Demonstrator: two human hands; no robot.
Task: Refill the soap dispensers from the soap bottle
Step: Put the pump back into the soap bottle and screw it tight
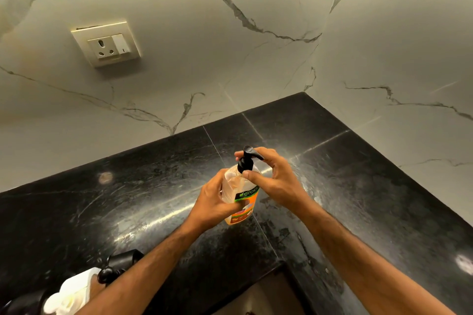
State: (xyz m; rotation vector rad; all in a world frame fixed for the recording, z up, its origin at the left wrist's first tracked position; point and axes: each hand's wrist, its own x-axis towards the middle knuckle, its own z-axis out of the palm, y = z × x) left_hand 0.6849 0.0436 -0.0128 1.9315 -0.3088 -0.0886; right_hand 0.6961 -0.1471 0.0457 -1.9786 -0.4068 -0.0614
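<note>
A clear soap dispenser point(242, 197) with an orange label and a black pump top stands on the black stone counter point(143, 186), a little right of centre. My left hand point(215, 202) grips its body from the left side. My right hand point(273, 174) curls round the black pump collar at the neck, thumb in front, fingers behind the nozzle. The dispenser looks mostly empty, with a little clear liquid near the shoulder. I see no other soap bottle clearly.
A black tap fitting point(120, 263) and a white object point(71, 294) sit at the lower left, partly behind my left forearm. A sink edge point(271, 289) shows at the bottom. Marble walls meet at the back right corner; a wall socket point(106, 45) is upper left.
</note>
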